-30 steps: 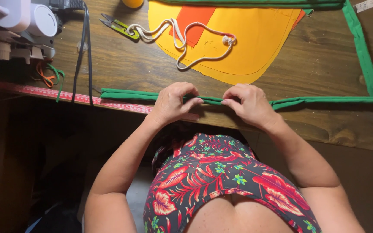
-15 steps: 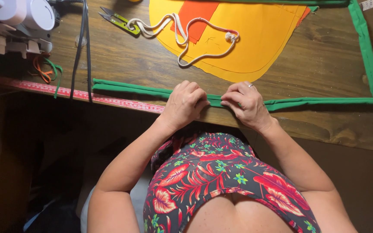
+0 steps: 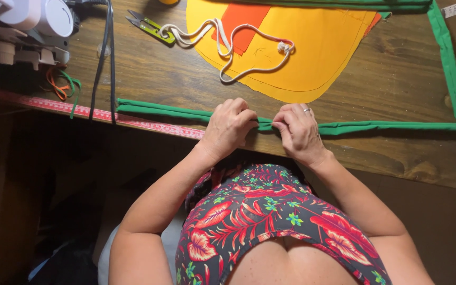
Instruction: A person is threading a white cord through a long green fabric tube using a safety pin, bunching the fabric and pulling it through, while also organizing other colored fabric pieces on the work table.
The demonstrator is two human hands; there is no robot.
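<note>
Both hands, left (image 3: 230, 126) and right (image 3: 299, 132), are now pinching the green strip (image 3: 397, 126) closer together at the table (image 3: 386, 79) edge, so I'm folding onward.

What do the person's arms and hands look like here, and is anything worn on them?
Both arms are bare, no sleeves or gloves. The left hand shows no jewellery. The right hand wears a thin silver-coloured ring. The sleeveless top is dark, printed with red leaves and small green flowers.
</note>
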